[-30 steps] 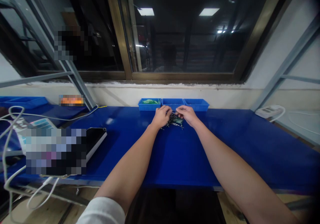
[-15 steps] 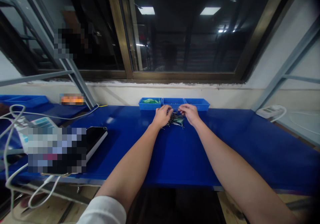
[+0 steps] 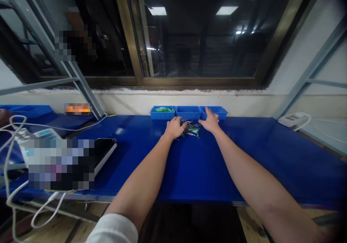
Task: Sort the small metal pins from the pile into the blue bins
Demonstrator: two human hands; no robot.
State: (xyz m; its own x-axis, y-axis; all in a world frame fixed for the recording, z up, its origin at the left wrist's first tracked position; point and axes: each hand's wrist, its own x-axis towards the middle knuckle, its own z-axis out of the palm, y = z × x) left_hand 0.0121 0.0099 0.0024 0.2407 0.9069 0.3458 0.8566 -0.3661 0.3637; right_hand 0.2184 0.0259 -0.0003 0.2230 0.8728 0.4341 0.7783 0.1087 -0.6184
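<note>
While metal pieces (image 3: 189, 131) are left piled toward the counter's (image 3: 189, 170) far edge, right fingers (image 3: 208, 113) are spread, empty-looking, left fingers' (image 3: 177, 120) hold unclear.

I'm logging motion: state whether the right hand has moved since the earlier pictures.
Yes: relative to the rightmost blue bin, the right hand has shifted rightward, its fingers now overlapping that bin in view.

The person's bare left hand (image 3: 175, 128) hides the left side of a heap of thin, dark metal pieces (image 3: 191, 133), too small to tell apart. The bare right hand (image 3: 211, 123) covers part of the rightmost blue plastic bin (image 3: 222, 114). Pixel blocks mask much of a flat black device (image 3: 104, 152); the view's left edge cuts off a co-worker's hand (image 3: 3, 117).
</note>
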